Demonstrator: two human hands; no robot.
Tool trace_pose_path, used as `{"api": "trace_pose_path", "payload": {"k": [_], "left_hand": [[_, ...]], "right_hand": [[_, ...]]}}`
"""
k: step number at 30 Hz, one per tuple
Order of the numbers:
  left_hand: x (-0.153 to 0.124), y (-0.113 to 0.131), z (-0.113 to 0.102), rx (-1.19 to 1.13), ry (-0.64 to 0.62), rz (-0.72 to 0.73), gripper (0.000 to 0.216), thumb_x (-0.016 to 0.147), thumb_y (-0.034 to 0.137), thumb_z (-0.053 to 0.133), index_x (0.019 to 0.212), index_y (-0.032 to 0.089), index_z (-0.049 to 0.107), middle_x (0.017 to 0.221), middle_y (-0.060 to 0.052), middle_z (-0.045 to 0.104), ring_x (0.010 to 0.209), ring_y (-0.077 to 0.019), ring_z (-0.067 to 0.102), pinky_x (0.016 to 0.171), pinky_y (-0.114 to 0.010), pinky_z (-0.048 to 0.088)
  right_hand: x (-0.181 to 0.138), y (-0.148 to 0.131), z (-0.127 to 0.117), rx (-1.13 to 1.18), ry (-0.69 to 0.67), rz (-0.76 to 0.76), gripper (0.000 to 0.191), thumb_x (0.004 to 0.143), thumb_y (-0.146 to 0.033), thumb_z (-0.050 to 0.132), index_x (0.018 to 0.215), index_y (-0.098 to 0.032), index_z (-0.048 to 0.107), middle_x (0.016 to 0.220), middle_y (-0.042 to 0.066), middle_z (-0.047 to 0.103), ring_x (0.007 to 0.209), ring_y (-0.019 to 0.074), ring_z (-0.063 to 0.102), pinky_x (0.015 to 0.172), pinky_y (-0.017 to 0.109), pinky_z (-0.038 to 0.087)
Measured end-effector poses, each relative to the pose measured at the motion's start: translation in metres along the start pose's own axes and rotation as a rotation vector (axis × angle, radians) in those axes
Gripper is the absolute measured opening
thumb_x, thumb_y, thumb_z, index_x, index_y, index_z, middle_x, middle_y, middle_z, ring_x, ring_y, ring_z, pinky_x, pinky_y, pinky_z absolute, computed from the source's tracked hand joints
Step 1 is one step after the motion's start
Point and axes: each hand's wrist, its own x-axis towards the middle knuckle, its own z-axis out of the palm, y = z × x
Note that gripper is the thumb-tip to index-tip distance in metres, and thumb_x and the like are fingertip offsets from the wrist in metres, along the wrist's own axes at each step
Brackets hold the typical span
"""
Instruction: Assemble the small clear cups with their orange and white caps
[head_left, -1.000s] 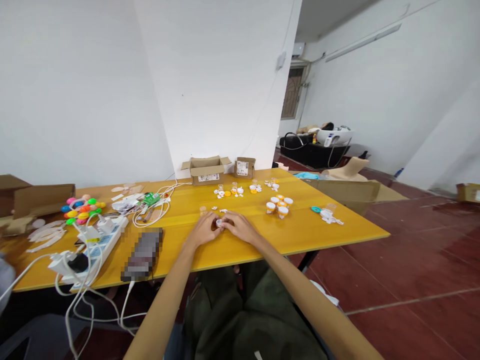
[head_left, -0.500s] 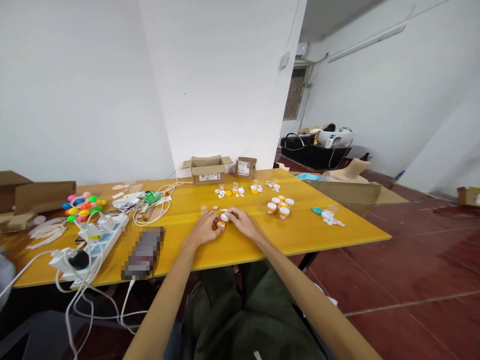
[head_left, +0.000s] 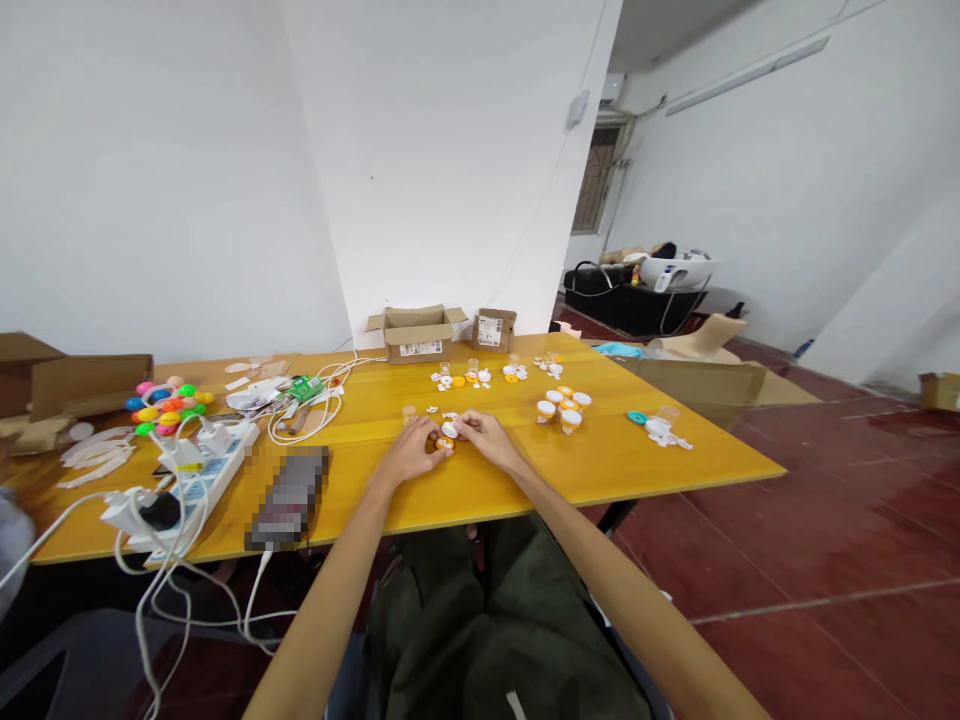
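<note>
Near the front middle of the table, my left hand [head_left: 411, 452] is closed with thumb and fingers around an orange ring-shaped lid [head_left: 445, 443]. My right hand [head_left: 486, 442] pinches a white disc [head_left: 449, 429] just above and behind that lid; whether the two touch, I cannot tell. Behind my left fingers stands a small clear cup [head_left: 409, 412]. Little white pieces [head_left: 432, 409] lie beyond my hands. Off to the right, several lidded clear jars [head_left: 546, 411] with white and orange tops are grouped together.
Loose white parts [head_left: 484, 376], cups and orange rings lie further back, before two cardboard boxes [head_left: 417, 336]. At right are a teal ring [head_left: 637, 417] and white pieces [head_left: 666, 434]. On the left are a power strip [head_left: 225, 470], cables, a blurred dark device [head_left: 289, 497] and colourful balls [head_left: 171, 406].
The view has shifted slightly. My hands remain around the orange lid and white disc, and the disc's white face now shows a little more between my fingers.
</note>
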Motion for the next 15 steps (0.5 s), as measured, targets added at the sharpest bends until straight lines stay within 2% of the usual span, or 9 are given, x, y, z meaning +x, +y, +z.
{"api": "trace_pose_path", "payload": {"k": [10, 15], "left_hand": [[0.001, -0.0044, 0.0034, -0.127, 0.015, -0.018, 0.017, 0.074, 0.028, 0.072, 0.088, 0.021, 0.065, 0.091, -0.004, 0.066, 0.09, -0.0207, 0.063, 0.089, -0.038, 0.051], [0.0013, -0.0023, 0.0036, -0.211, 0.009, -0.009, 0.02, 0.075, 0.021, 0.067, 0.095, 0.021, 0.064, 0.093, -0.003, 0.068, 0.088, -0.019, 0.064, 0.088, -0.036, 0.053]], "right_hand": [[0.0, 0.0046, -0.0017, -0.001, 0.016, 0.015, 0.042, 0.076, -0.061, 0.067, 0.069, -0.022, 0.055, 0.072, -0.001, 0.062, 0.074, 0.0173, 0.059, 0.072, 0.031, 0.051], [-0.001, 0.0016, -0.002, 0.023, 0.011, 0.026, 0.044, 0.073, -0.064, 0.068, 0.069, -0.022, 0.056, 0.071, 0.0, 0.063, 0.073, 0.0176, 0.059, 0.072, 0.032, 0.051]]}}
